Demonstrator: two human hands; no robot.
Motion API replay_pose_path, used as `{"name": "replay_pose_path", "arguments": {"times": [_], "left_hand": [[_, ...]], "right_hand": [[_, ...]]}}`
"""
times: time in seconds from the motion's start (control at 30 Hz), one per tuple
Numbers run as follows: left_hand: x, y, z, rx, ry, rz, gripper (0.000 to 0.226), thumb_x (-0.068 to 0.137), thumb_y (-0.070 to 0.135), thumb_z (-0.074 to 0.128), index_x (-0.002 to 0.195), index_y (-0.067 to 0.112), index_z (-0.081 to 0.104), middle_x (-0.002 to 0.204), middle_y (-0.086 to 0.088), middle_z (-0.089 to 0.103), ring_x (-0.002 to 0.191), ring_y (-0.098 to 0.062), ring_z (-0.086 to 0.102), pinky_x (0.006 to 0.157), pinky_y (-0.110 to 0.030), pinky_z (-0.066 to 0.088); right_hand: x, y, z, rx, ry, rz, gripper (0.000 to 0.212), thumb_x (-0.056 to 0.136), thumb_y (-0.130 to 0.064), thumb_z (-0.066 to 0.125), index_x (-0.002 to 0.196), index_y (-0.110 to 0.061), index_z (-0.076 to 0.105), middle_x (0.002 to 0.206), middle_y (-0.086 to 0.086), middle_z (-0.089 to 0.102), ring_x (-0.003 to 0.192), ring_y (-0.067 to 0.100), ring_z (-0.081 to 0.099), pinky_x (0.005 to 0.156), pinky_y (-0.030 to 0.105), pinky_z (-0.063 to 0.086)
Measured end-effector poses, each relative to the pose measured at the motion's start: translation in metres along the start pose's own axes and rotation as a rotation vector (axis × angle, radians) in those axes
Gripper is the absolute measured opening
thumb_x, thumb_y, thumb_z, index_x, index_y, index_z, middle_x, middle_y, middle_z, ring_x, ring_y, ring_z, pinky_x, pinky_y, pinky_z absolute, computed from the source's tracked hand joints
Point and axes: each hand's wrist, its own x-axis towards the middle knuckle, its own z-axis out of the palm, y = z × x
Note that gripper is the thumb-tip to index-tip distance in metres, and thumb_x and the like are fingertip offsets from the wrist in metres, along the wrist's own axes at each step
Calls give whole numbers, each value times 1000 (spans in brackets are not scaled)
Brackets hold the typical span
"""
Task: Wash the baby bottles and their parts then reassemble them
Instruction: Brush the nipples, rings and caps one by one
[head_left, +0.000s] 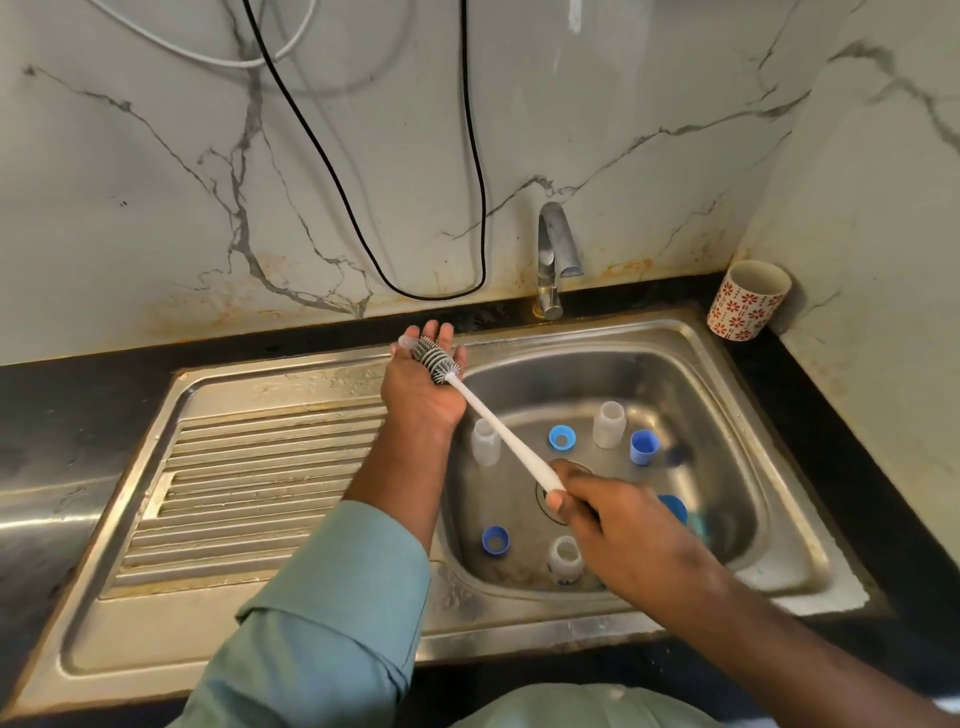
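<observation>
My right hand (602, 519) grips the white handle of a bottle brush (493, 421). Its grey bristle head lies in the upturned palm of my left hand (423, 382), whose fingers are straight, above the sink's left rim. In the steel sink basin (727, 415) stand three small clear baby bottles: one at the left (485, 441), one at the back (609, 423), one at the front (565, 560). Blue rings (561, 437) (495, 541) and a blue cap (644, 447) lie around them. Another blue part (675, 506) shows behind my right hand, partly hidden.
A chrome tap (553, 260) stands behind the basin; no water runs. The ribbed draining board (249, 488) fills the left side. A red-flowered cup (745, 300) stands on the black counter at the back right corner. Black and white cables (467, 156) hang on the marble wall.
</observation>
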Motion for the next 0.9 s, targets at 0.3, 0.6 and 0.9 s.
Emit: {"name": "replay_pose_path", "arguments": {"times": [0.3,0.6,0.9], "left_hand": [[-13,-38,10,104,54,-140,30,107,16,35,116,1,59,103,-14,71,85,-22,69,83,-40,54],[-13,-53,18,209,118,-136,42,108,34,33,100,0,57,75,-13,67,60,-18,63,68,-36,55],[-9,-97,18,119,140,-132,37,108,33,36,90,7,55,71,-10,55,53,-16,55,69,-40,58]], "right_hand": [[6,5,-22,-381,34,-11,42,105,-33,35,146,-32,24,69,-6,47,64,12,54,60,32,50],[-2,46,-24,-649,66,-69,59,105,-27,34,151,-28,-3,89,-6,53,79,16,61,70,32,52],[-8,67,-52,-570,-57,-4,46,105,-40,26,148,-33,9,85,-5,49,87,18,63,79,38,55]]}}
